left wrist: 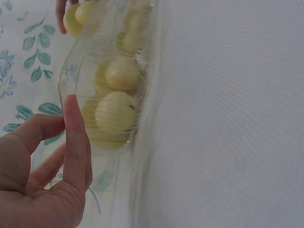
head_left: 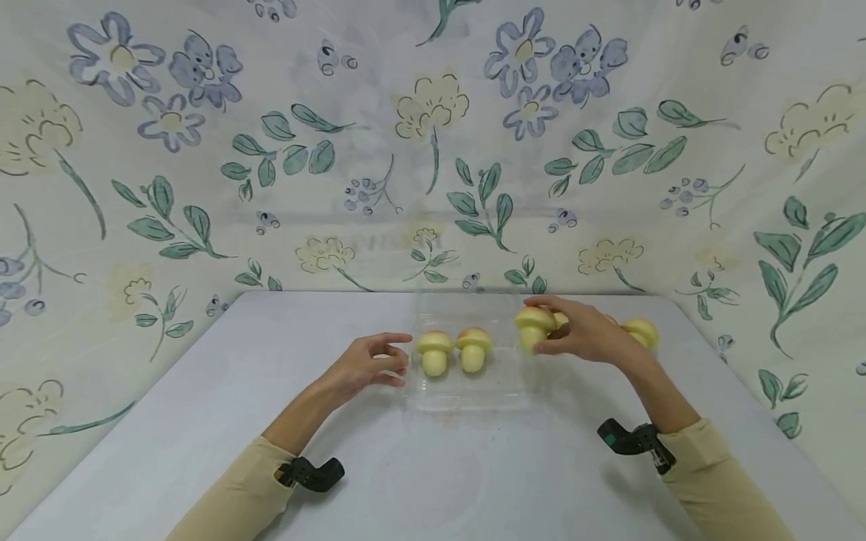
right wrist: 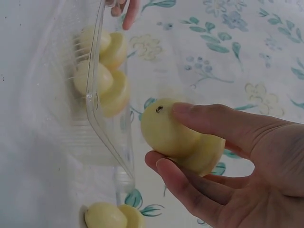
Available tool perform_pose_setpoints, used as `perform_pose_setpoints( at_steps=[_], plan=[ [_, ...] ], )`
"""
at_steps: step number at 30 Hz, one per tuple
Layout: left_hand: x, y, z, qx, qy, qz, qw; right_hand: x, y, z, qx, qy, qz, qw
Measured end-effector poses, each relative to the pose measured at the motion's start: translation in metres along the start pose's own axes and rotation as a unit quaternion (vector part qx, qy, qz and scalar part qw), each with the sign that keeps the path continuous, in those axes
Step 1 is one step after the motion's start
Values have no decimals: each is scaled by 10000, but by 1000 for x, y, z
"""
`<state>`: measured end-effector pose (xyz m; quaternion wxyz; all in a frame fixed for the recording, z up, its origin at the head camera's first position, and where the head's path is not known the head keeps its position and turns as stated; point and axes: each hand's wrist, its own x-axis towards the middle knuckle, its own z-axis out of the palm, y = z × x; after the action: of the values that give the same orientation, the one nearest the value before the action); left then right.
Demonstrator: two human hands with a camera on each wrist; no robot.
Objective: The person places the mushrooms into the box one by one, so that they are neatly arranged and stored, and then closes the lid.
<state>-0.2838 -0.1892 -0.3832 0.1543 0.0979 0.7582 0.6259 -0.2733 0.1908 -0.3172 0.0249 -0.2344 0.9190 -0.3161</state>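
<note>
A clear plastic container (head_left: 467, 400) stands on the table with two pale yellow, mushroom-shaped pieces inside, a left one (head_left: 435, 353) and a right one (head_left: 473, 349). My right hand (head_left: 585, 330) holds another mushroom-shaped piece (head_left: 534, 327) between thumb and fingers, just beyond the container's right wall. A small dark spot marks the end of its stem (right wrist: 161, 126) in the right wrist view. At the container's left side, my left hand (head_left: 368, 363) has its fingers loosely extended. In the left wrist view, its fingertips (left wrist: 72, 107) touch the clear wall from outside.
More mushroom-shaped pieces, one of them a yellow piece (head_left: 640, 331), lie on the white table (head_left: 433, 481) behind and right of my right hand. A flower-printed cloth (head_left: 379, 150) hangs behind and beside the table.
</note>
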Motion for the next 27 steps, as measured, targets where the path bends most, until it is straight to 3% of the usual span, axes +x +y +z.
perform_pose_setpoints(
  at_steps=[8, 27],
  plan=[
    [0, 1, 1, 35, 24, 28, 10000, 9, -5, 4, 255, -134, -262, 9992],
    [1, 1, 2, -7, 70, -32, 10000, 28, -13, 31, -146, -136, -268, 9994]
  ],
)
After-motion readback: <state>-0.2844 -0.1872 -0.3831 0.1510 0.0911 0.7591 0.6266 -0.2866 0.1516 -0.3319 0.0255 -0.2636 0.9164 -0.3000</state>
